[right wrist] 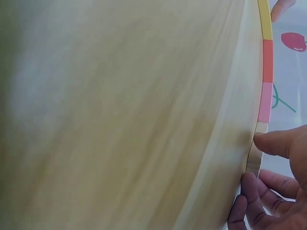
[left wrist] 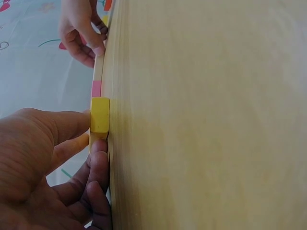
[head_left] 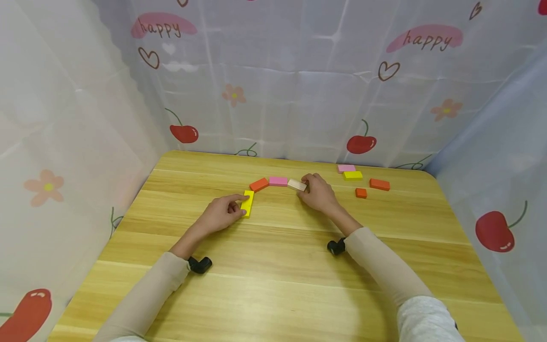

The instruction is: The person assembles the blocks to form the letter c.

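Cherry-print curtain [head_left: 278, 114] behind wood-grain table [head_left: 273, 280]. Left hand [head_left: 220, 213] pinching oblong yellow block [head_left: 248, 204], fingers only slightly apart; right hand [head_left: 318, 192] pinching pale wooden block [head_left: 296, 185]. Orange block [head_left: 259, 185], pink block [head_left: 278, 181] lie between both grips, all four in a curved row.

Here hangs the pale curtain [head_left: 278, 118], behind and on both sides of the wood-grained table [head_left: 273, 285]; red cherries [head_left: 361, 144], peach flowers [head_left: 233, 95], and a brown heart [head_left: 149, 58] under each "happy" [head_left: 425, 40]!
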The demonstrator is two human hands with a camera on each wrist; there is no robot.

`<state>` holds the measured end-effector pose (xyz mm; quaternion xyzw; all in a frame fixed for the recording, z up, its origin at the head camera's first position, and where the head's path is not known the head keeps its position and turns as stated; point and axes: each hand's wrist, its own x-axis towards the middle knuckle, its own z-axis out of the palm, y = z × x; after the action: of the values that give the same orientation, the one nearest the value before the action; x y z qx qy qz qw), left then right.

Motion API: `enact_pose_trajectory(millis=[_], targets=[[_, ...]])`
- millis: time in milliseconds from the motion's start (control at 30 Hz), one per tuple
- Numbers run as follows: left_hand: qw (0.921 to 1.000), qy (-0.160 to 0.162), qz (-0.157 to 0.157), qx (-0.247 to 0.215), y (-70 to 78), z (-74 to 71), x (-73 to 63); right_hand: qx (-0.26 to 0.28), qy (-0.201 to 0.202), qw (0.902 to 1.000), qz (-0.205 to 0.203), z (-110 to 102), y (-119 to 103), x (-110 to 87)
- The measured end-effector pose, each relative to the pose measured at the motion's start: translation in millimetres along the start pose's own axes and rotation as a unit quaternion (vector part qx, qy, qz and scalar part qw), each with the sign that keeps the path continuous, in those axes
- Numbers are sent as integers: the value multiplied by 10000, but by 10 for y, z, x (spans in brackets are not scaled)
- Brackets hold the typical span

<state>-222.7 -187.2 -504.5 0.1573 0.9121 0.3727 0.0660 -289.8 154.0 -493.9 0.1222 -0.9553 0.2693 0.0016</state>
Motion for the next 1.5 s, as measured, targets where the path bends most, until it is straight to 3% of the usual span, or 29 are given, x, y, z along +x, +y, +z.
enact_pose_trajectory(millis=[400,867,1100,1267,1500], targets=[[10000,-23,-33,-21,16,-20,2,886,-19,9960,-66,-178,245,-71],[10000,-59,9,37,4,-14,14,919,474,9937,441,-556,794,-103],[10000,-47,-8,-6,-2,-14,10,714,769,9937,407,-719,1020,-104],[10000,-40,64,-9,-22,1,22,243,1030,9921,674,-797,1161,-108],[10000,-40,9,47,-14,-9,22,-32,840,9898,1154,-871,1296,-92]])
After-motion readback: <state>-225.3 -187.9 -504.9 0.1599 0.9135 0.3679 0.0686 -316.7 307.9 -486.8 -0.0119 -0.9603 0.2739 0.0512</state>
